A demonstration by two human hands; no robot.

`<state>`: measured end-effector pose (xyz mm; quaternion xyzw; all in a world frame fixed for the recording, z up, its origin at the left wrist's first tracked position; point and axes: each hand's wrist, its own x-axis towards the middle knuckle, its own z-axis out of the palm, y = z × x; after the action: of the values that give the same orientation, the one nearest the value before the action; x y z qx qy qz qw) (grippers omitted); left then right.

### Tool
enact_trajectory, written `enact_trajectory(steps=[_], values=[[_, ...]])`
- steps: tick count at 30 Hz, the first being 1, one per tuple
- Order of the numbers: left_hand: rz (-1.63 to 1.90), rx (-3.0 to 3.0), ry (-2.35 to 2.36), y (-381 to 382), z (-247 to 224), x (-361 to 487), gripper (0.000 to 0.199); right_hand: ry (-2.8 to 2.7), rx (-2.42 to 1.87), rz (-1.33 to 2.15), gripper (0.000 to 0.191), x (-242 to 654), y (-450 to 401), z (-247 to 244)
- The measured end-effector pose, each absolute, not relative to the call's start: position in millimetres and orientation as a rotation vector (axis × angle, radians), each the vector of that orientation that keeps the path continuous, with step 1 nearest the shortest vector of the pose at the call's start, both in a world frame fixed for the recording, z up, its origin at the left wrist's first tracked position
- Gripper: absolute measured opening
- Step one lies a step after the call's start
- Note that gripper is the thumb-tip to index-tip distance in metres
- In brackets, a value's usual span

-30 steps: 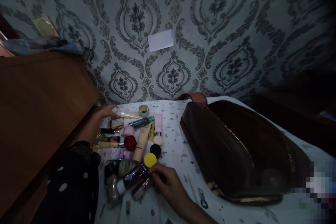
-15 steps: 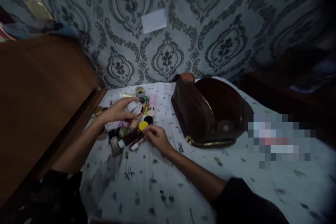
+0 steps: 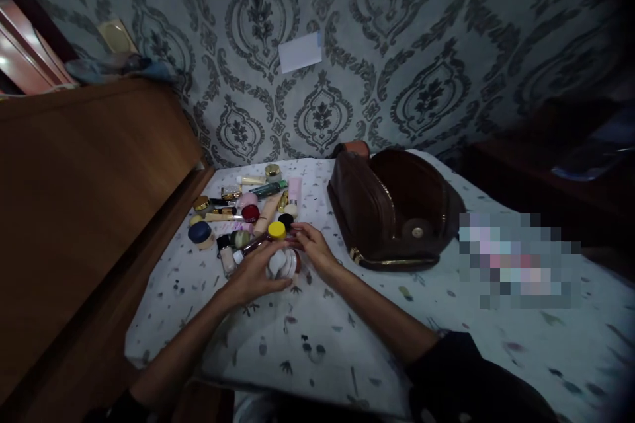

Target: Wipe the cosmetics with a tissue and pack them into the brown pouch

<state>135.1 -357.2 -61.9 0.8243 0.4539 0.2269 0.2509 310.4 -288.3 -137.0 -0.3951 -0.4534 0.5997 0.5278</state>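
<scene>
My left hand [image 3: 255, 274] is curled round a clear and white round jar [image 3: 284, 265], held just above the cloth at the near side of a spread of cosmetics. My right hand [image 3: 316, 248] is close by on the right, its fingertips pinched together beside a yellow cap [image 3: 276, 230] and a black cap [image 3: 286, 219]. Whatever lies between those fingertips is too small and dim to name. Under the left fingers lies a dark red bottle with a white cap [image 3: 239, 256]. A small bottle [image 3: 227, 260] with a black top lies left of it.
A brown bag [image 3: 364, 211] stands unzipped on the right of the patterned white cloth [image 3: 342, 350]. Behind the hands lie a pink tube [image 3: 294, 190], a blue-lidded jar [image 3: 200, 233] and a gold-lidded jar [image 3: 272, 173]. A wooden panel [image 3: 94, 198] borders the left.
My left hand has brought the jar from over the middle of the cosmetics toward me and to the right. My right hand has shifted slightly up and right. The view has moved a little.
</scene>
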Motion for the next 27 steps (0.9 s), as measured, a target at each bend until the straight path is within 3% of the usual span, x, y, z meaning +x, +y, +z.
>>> enact_trajectory(steps=[7, 12, 21, 25, 27], values=[[0.782, 2.287, 1.310, -340, -58, 124, 0.063, -0.961, -0.681, 1.591, 0.051, 317, -291, -135], [0.782, 2.305, 1.396, -340, -58, 134, 0.062, -1.009, -0.741, 1.515, 0.044, 319, -296, -128], [0.346, 2.413, 1.575, -359, -54, 170, 0.070, -1.616, -0.988, 1.069, 0.040, 349, -329, -110], [0.557, 2.348, 1.528, -358, -60, 157, 0.045, -1.670, -0.968, 1.160, 0.049, 361, -332, -115], [0.665, 2.317, 1.491, -357, -65, 148, 0.034, -1.736, -0.932, 1.192, 0.068, 363, -332, -118]])
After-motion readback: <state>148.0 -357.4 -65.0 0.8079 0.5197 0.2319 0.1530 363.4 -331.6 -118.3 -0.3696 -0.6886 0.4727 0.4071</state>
